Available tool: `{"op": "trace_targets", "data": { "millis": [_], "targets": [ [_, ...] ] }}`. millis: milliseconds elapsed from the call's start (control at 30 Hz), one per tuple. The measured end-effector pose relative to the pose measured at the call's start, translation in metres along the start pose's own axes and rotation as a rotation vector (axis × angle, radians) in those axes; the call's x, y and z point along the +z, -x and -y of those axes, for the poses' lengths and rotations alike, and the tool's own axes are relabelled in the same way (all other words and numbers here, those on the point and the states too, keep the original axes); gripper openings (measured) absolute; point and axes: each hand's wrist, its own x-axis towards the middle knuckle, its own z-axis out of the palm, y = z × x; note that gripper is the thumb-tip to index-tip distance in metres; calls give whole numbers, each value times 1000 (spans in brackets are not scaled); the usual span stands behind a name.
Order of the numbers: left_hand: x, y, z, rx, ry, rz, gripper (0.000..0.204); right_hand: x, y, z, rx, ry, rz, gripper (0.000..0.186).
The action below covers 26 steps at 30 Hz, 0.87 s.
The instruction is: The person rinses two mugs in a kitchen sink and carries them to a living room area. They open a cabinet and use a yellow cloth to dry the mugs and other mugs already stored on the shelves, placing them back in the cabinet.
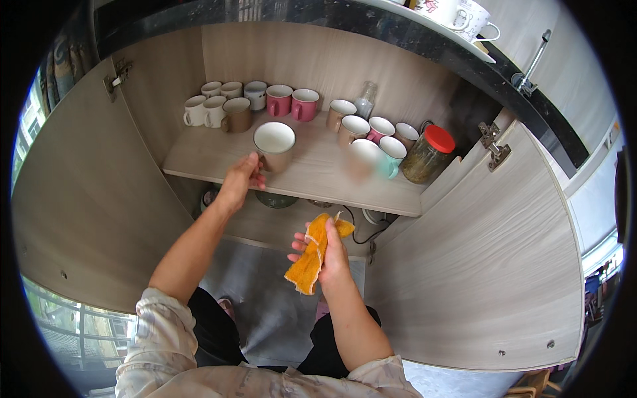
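A tan mug with a white inside (281, 161) is at the front of the cabinet's upper shelf, left of its middle. My left hand (241, 180) has its fingers closed at the mug's lower left side, where the handle appears to be; the fingers partly cover it. I cannot tell whether the mug's base touches the shelf. In front of the shelf, my right hand (336, 257) grips a crumpled orange cloth (308, 264) with pale edging. Its thumb lies over the cloth and the fingertips show at the left.
Several white, brown and pink mugs (279, 101) line the back left of the shelf (308, 156). More mugs (393, 150), a glass bottle (364, 105) and a red-lidded jar (419, 161) stand right. Cabinet doors (484, 265) flank me; a dark countertop (298, 14) overhangs above.
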Motion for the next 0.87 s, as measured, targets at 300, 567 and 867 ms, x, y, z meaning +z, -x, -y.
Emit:
{"op": "trace_targets", "data": {
  "millis": [300, 567, 867],
  "targets": [
    [-22, -113, 27, -46, -105, -324, 35, 3, 7, 5, -7, -6, 34, 50],
    [-41, -151, 45, -88, -43, -341, 34, 3, 3, 3, -4, 5, 45, 51],
    [-49, -175, 57, -68, -9, -370, 41, 2, 1, -1, 10, 15, 58, 52]
  ]
}}
